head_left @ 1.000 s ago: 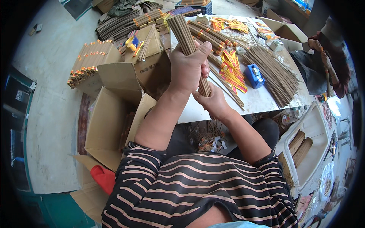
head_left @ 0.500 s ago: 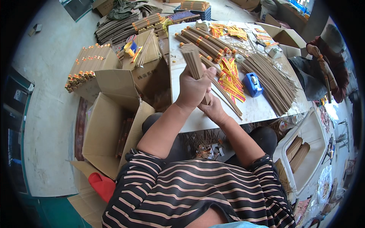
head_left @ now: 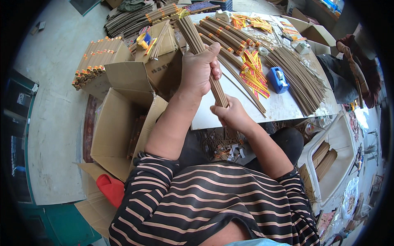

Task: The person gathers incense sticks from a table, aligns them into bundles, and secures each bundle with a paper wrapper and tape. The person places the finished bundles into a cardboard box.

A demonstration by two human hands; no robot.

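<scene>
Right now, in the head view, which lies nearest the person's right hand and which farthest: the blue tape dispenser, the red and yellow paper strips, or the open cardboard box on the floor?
From the right hand:
1. Red and yellow paper strips, on the table just beyond and to its right.
2. Blue tape dispenser, farther right on the table.
3. Open cardboard box, on the floor, far to the left.

A white table carries loose brown sticks, banded bundles, orange-yellow wrappers and a blue tape dispenser.

One blue tape dispenser, two white tape dispensers, one orange tape roll.
</scene>
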